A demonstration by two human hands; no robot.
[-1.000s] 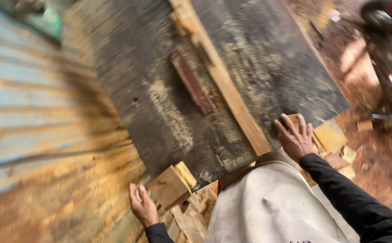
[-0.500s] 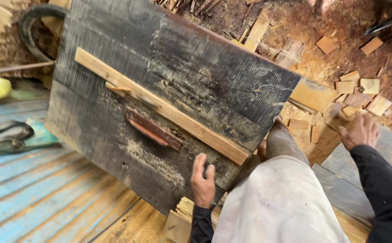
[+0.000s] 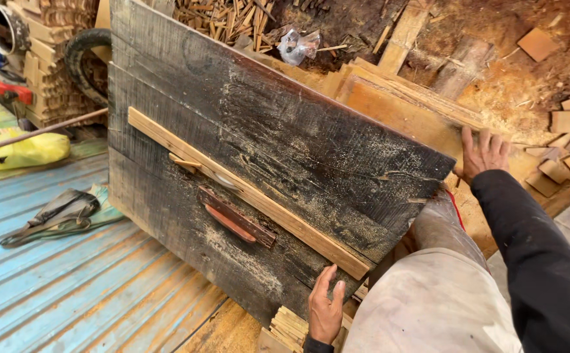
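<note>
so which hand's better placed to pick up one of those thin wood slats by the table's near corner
Probably the left hand: it rests on the dark table edge right above the stacked slats. The right hand lies farther off.

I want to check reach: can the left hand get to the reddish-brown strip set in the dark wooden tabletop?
Probably yes. The left hand rests on the near edge of the dark wooden tabletop, and only bare, dusty board lies between it and the reddish-brown strip; nothing blocks it.

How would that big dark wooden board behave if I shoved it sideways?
The dark wooden board looks thick and stiff, so probably heavy. Its sawdust coating may make it slide under the left hand. The nailed wooden strip likely offers grip.
</note>
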